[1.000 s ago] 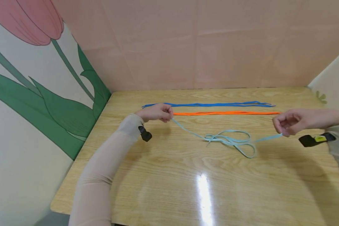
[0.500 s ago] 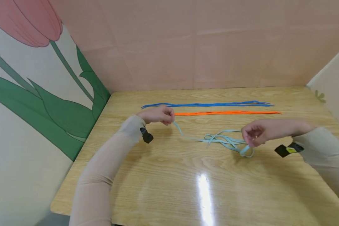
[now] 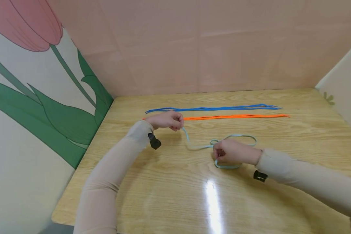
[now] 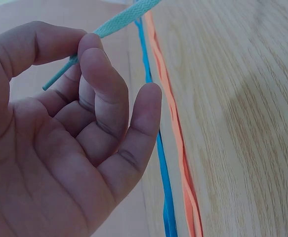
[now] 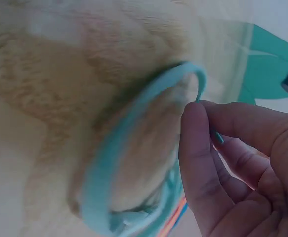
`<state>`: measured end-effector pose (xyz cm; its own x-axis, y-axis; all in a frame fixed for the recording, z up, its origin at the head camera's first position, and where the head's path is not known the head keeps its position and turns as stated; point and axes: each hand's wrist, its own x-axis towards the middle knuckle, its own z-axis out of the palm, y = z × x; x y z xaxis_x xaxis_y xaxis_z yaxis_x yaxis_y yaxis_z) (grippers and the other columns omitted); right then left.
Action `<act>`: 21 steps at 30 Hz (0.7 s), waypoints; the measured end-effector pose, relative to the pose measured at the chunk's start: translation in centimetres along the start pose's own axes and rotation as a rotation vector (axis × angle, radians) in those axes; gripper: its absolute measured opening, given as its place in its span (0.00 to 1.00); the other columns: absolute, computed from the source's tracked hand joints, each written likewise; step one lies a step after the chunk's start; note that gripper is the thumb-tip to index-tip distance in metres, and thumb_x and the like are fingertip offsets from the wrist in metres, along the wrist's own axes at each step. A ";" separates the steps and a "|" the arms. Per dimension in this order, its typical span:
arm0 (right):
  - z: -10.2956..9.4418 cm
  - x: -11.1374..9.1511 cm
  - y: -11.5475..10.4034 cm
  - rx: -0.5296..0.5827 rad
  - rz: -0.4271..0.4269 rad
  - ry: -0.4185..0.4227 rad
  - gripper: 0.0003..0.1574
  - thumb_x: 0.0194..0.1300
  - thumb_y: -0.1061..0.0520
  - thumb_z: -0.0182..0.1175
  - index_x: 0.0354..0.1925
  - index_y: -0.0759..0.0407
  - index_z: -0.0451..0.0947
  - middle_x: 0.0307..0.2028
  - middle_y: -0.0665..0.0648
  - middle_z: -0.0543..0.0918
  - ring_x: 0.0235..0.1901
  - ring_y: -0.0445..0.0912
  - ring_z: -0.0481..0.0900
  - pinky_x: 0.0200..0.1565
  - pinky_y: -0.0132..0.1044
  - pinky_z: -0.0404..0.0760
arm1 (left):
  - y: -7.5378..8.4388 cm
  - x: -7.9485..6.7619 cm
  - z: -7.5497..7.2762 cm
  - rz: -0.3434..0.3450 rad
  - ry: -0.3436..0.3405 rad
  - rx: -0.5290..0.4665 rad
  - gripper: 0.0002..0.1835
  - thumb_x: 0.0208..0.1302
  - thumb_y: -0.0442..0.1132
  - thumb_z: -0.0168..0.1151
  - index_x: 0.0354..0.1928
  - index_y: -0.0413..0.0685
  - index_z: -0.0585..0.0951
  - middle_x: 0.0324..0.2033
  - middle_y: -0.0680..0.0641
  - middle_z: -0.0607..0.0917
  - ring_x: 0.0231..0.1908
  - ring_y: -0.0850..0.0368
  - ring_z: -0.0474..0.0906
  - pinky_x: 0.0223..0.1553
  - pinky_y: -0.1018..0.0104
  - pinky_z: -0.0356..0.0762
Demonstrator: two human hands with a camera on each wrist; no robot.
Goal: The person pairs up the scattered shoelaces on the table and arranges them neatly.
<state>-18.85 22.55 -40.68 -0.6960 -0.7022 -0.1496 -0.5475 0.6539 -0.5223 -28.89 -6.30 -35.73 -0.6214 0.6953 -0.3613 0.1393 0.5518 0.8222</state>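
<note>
A flat mint-green shoelace (image 3: 242, 135) lies partly looped on the table, both of its ends raised in the hands. My left hand (image 3: 167, 120) pinches one end between thumb and fingertip; the tipped end (image 4: 59, 74) pokes out past the fingers in the left wrist view. My right hand (image 3: 235, 152) pinches the other end over the middle of the table, hiding part of the loops. In the right wrist view the shoelace (image 5: 116, 133) curves down from the right fingertips (image 5: 195, 116) in a wide loop.
Behind the hands, blue shoelaces (image 3: 216, 108) and orange shoelaces (image 3: 237, 116) lie straight across the wooden table (image 3: 163, 195), the orange ones partly behind the left hand. A pink wall (image 3: 199, 45) rises at the back, a tulip-patterned panel (image 3: 64, 117) at the left.
My right hand has swept left and toward the body with its end of the mint shoelace, over the loops. The left hand has barely shifted, and the lace below it now hangs slack.
</note>
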 end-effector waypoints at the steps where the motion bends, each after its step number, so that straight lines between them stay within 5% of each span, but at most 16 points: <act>1: 0.2 0.1 0.1 -0.010 -0.013 -0.003 0.10 0.57 0.65 0.67 0.28 0.52 0.78 0.26 0.44 0.79 0.27 0.35 0.71 0.30 0.28 0.75 | 0.0 0.0 0.0 -0.002 0.000 -0.001 0.13 0.69 0.35 0.51 0.46 0.28 0.73 0.31 0.47 0.75 0.30 0.56 0.69 0.50 0.46 0.72; 10: -1.7 0.6 0.3 0.064 0.006 -0.002 0.04 0.69 0.60 0.57 0.36 0.55 0.79 0.29 0.49 0.81 0.25 0.38 0.73 0.28 0.31 0.74 | 0.1 0.1 -0.1 -0.002 0.001 -0.020 0.06 0.69 0.34 0.50 0.39 0.39 0.75 0.31 0.47 0.76 0.31 0.50 0.69 0.46 0.51 0.73; 17: -2.0 1.6 1.5 -0.281 -0.124 0.059 0.08 0.57 0.62 0.69 0.32 0.49 0.82 0.34 0.49 0.85 0.37 0.45 0.83 0.35 0.33 0.80 | 0.1 0.2 0.1 0.001 -0.011 -0.017 0.06 0.70 0.34 0.50 0.39 0.39 0.75 0.31 0.47 0.75 0.30 0.53 0.68 0.48 0.47 0.71; 21: -1.4 2.0 1.8 -0.408 -0.194 0.058 0.08 0.56 0.60 0.70 0.29 0.48 0.81 0.33 0.48 0.84 0.34 0.44 0.83 0.31 0.31 0.79 | 0.1 0.4 0.1 0.004 -0.012 -0.017 0.06 0.69 0.34 0.50 0.39 0.39 0.75 0.31 0.48 0.75 0.29 0.54 0.68 0.49 0.45 0.71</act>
<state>-21.87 22.71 -40.77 -0.5811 -0.8134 -0.0283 -0.8005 0.5775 -0.1602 -29.00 -5.94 -35.87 -0.6117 0.7027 -0.3635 0.1287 0.5417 0.8306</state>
